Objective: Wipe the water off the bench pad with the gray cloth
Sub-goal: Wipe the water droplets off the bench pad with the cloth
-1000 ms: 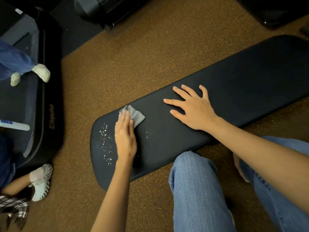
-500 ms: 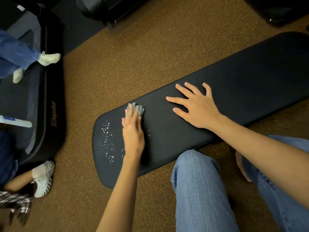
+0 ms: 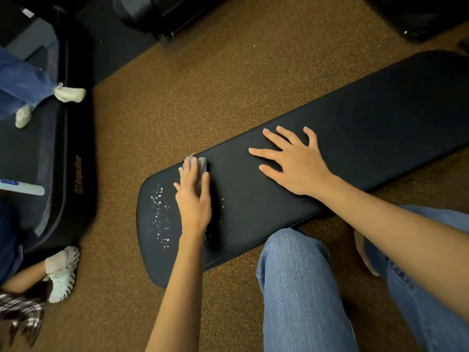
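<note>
At the far edge of the long black padded bench pad, near its rounded end, the small crumpled gray cloth is pressed flat beneath the fingers of the left hand; the fingers are extended and laid over the cloth rather than curled round it, and only its far part shows past the fingertips. The wiping step is judged to be under way but far from finished. A scatter of bright water droplets remains on the pad just to the left of that hand, and a few more are seen to its right. The right hand is spread flat on the pad, holding nothing, apparently to steady it. For the next move, the cloth would need to be drawn back toward the near edge and shifted left across the droplets, with pressure maintained.
</note>
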